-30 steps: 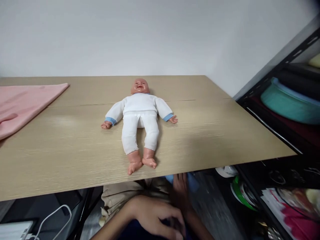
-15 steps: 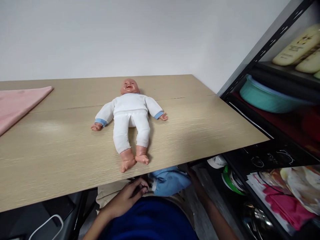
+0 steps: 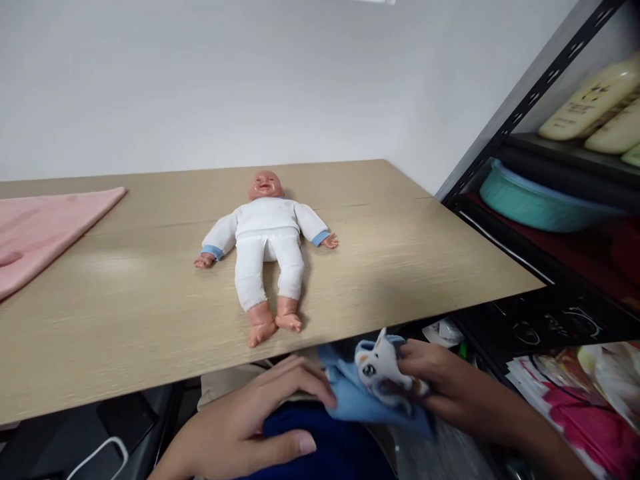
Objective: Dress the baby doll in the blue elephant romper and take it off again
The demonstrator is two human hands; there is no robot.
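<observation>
A baby doll (image 3: 268, 248) in a white suit with blue cuffs lies face up on the light wooden table (image 3: 125, 313), feet toward me. Below the table's front edge, over my lap, my right hand (image 3: 440, 387) grips a small light-blue garment (image 3: 360, 397) with a white animal figure on it. My left hand (image 3: 250, 427) touches the garment's left edge with fingers stretched out and thumb apart.
A pink cloth (image 3: 40, 223) lies at the table's left. A black metal shelf (image 3: 550, 80) stands to the right, holding a teal basin (image 3: 540, 203), pale bottles (image 3: 595, 100) and coloured packages (image 3: 590, 393). A white cable (image 3: 100, 457) hangs under the table.
My right hand has come up from beneath the table holding the blue garment, now in plain sight. My left hand has moved right to meet it. The view shifted slightly.
</observation>
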